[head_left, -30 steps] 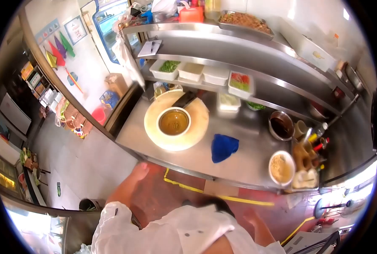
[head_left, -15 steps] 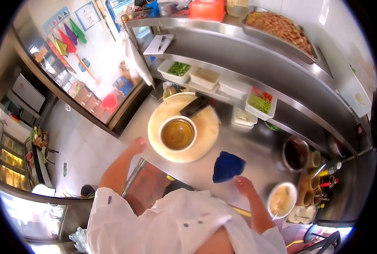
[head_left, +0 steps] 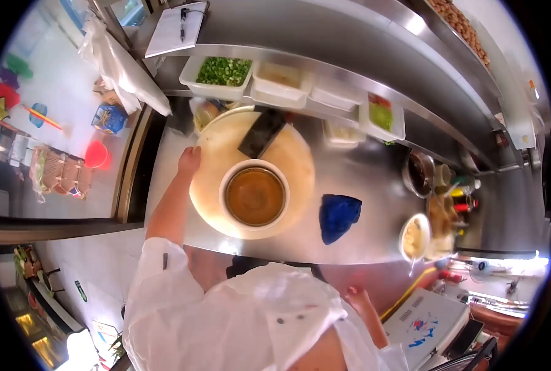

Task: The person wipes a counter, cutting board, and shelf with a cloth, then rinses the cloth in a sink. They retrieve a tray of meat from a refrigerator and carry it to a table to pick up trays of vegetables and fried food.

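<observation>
Head | 1 bowl [head_left: 222,196], 1 cleaver [head_left: 262,134] on 1 board [head_left: 297,164] | left hand [head_left: 189,159] beside; right hand [head_left: 357,297]: both grips unclear

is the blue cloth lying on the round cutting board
No, the blue cloth lies on the steel counter, apart from the round board.

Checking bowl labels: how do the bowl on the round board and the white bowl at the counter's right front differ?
The board bowl holds brown liquid; the right bowl pale, lumpy food. The board bowl sits on the round board, the right bowl on the counter. Both have white rims.
</observation>
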Demonstrator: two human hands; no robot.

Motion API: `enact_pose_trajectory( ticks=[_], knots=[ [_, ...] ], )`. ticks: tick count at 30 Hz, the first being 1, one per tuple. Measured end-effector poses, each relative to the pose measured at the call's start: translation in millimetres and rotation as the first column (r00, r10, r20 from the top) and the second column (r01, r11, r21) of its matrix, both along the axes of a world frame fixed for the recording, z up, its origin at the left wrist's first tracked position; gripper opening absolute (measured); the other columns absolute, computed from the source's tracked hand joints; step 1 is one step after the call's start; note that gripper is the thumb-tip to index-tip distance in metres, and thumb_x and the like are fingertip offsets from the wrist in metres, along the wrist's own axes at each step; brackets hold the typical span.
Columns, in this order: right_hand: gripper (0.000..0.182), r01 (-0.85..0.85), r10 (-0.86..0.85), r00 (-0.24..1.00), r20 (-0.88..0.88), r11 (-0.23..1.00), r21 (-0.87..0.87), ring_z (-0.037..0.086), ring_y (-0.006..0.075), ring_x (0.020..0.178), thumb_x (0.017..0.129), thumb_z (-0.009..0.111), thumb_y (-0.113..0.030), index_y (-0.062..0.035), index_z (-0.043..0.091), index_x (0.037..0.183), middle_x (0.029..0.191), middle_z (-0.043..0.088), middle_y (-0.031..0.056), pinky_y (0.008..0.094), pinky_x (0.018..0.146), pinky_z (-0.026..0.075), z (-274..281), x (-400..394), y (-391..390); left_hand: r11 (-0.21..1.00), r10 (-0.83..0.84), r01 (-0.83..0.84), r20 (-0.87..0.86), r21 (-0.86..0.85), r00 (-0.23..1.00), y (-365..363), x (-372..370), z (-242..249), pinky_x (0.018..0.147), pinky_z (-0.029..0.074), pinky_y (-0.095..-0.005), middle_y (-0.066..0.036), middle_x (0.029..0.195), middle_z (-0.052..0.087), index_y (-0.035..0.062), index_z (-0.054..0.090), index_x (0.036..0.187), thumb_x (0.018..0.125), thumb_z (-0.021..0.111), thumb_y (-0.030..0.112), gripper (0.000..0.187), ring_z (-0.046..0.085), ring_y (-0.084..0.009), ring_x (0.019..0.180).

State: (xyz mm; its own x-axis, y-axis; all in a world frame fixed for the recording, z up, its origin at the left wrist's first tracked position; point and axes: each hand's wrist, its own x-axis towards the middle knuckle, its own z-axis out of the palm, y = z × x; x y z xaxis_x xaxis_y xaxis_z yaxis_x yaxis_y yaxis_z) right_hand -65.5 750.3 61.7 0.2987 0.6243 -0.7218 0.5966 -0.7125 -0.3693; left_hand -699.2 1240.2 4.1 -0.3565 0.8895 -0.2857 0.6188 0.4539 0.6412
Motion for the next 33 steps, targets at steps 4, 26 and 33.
enact_pose_trajectory(
  ticks=[4,26,33],
  knots=[
    [0.023,0.211,-0.221,0.974,-0.053,0.966,-0.149,0.068,0.0234,0.085,0.094,0.056,-0.018,-0.0036,0.066,0.109,0.095,0.071,0.0133,0.0343,0.074,0.053,-3.7,-18.0,-62.7,0.995,0.057,-0.074,-0.231,-0.069,0.971,-5.1,22.1,4.2,0.096,0.047,-0.0497,-0.025,0.123,0.061,0.0038,0.053,0.127,0.097,0.041,0.05,0.056,0.059,-0.0408,0.114],
    [0.023,-0.057,0.061,0.998,-0.014,0.981,0.186,0.062,0.0119,0.078,0.092,0.055,-0.001,-0.0024,0.064,0.112,0.086,0.066,0.0018,0.0247,0.069,0.049,83.9,-124.5,73.0,0.926,-0.062,0.082,-0.066,0.367,0.996,120.0,-53.8,-29.6,0.083,0.051,-0.0485,-0.022,0.098,0.068,0.0042,0.064,0.094,0.091,0.057,0.03,0.027,0.063,-0.04,0.098],
    [0.012,0.565,-0.583,0.808,-0.088,0.808,-0.168,0.061,0.0126,0.067,0.095,0.055,-0.01,-0.0045,0.064,0.1,0.081,0.064,0.0036,0.0247,0.057,0.046,64.2,-107.9,-63.7,0.938,-0.346,0.332,-0.32,-0.098,0.882,161.1,-44.5,-23.5,0.092,0.05,-0.0458,-0.023,0.111,0.067,0.0019,0.069,0.11,0.082,0.063,0.033,0.042,0.063,-0.0383,0.108]
  ],
)
